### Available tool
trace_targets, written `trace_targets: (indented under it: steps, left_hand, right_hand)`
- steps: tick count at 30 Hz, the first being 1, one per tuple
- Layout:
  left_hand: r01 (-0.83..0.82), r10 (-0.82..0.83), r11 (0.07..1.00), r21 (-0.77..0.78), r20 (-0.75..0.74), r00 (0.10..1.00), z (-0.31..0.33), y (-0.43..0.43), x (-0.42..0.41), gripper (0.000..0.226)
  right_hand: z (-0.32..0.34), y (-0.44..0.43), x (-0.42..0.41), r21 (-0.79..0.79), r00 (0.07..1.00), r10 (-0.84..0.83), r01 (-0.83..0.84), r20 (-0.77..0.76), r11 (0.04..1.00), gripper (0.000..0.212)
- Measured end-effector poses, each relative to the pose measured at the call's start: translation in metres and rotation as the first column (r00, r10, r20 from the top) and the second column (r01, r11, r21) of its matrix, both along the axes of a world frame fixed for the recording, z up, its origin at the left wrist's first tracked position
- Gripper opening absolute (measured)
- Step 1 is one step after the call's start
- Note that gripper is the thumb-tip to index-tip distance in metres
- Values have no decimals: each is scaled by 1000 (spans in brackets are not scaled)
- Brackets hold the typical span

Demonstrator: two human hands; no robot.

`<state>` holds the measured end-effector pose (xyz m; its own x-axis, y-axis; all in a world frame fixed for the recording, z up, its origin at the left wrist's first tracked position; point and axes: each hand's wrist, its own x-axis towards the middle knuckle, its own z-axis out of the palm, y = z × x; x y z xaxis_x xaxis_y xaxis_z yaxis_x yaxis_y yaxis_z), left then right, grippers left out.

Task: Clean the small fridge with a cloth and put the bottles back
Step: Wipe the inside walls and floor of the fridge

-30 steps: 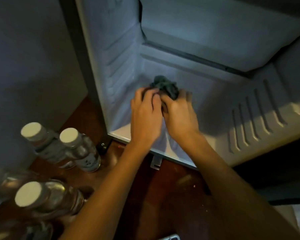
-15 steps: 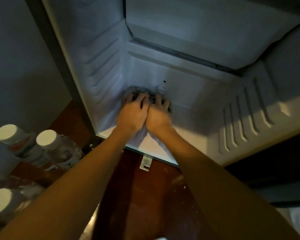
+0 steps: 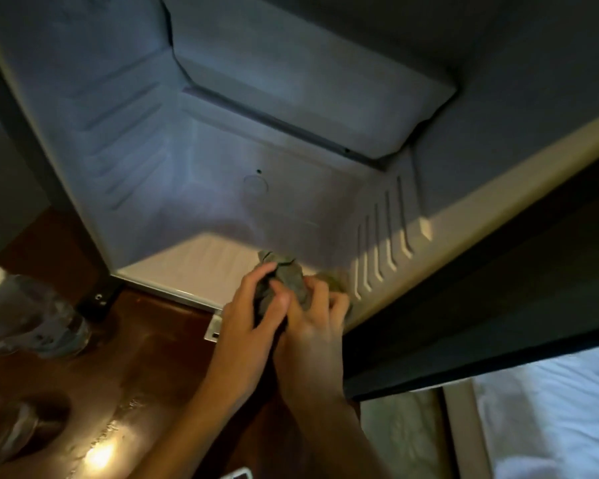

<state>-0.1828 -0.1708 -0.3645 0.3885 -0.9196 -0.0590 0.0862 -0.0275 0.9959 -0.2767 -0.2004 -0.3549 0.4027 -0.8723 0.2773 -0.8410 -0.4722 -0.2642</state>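
Cloth [image 3: 286, 276]: crumpled grey-green wad, low in the middle of the frame, at the front lip of the fridge floor, bunched between both hands.
Left hand [image 3: 253, 307]: fingers curled round the left side of the cloth, thumb laid across its front.
Right hand [image 3: 313, 326]: pressed against the left hand, fingers curled round the right side of the cloth, knuckles near the ribbed right wall.
Hands: together, side by side, both clamped on the same wad.
Fridge [image 3: 135, 115]: open, filling the upper and middle frame; pale interior with moulded shelf rails [image 3: 125, 160] on the left wall and more on the right.
Bottle [image 3: 28, 316]: clear plastic with a white cap, at the left edge of the frame, blurred, well apart from the hands.
Wooden surface [image 3: 146, 357]: dark reddish brown and glossy, below the fridge, with a bright glint near the bottom edge.
Metal bracket [image 3: 212, 328]: small and pale, at the fridge's front edge, just left of the left hand.
White bedding [image 3: 550, 409]: lower right corner.
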Motion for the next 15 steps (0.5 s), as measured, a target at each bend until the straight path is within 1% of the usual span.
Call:
trace_targets:
  steps: [1, 2, 3, 4, 5, 6, 8, 10, 12, 14, 15]
  left_hand:
    - [3, -9, 1000, -31, -191, 982, 7, -8, -8, 41]
    - [1, -19, 999, -49, -376, 926, 12, -17, -14, 45]
    - [0, -24, 999, -46, -522, 853, 14, -27, -19, 49]
    - [-1, -21, 999, -34, -621, 784, 15, -35, -24, 51]
    - [-7, -4, 1000, -14, -686, 727, 12, -43, -29, 51]
    - [-23, 21, 1000, 7, -715, 699, 10, -50, -36, 50]
    - [-74, 80, 997, 38, -686, 723, 0, -65, -47, 46]
    - [-118, 99, 993, 16, -665, 741, -7, -83, -52, 45]
    - [-157, 107, 988, -14, -673, 732, -9, -104, -51, 48]
    - [-193, 124, 981, -26, -682, 721, -7, -130, -48, 50]
    - [-205, 123, 978, -41, -683, 720, -6, -143, -46, 50]
  right_hand:
    - [9, -2, -2, -25, 1000, 11, -11, -3, 1000, 40]
    - [18, -4, -4, -30, 1000, 22, -22, 1, 999, 43]
    - [25, -4, -6, -24, 999, 37, -37, -3, 999, 48]
    - [32, -2, -9, -13, 998, 62, -63, -26, 998, 52]
    - [38, 1, -16, -29, 993, 95, -97, -63, 995, 54]
    - [43, 3, -24, -85, 985, 127, -138, -119, 987, 53]
    - [54, 11, -41, -228, 961, 135, -192, -242, 954, 46]
    - [62, 19, -50, -305, 947, 114, -209, -301, 929, 41]
    - [62, 22, -50, -262, 904, 98, -223, -416, 939, 38]
    - [63, 19, -48, -154, 843, 65, -173, -535, 973, 40]
    - [68, 15, -49, -141, 807, 49, -163, -588, 977, 39]
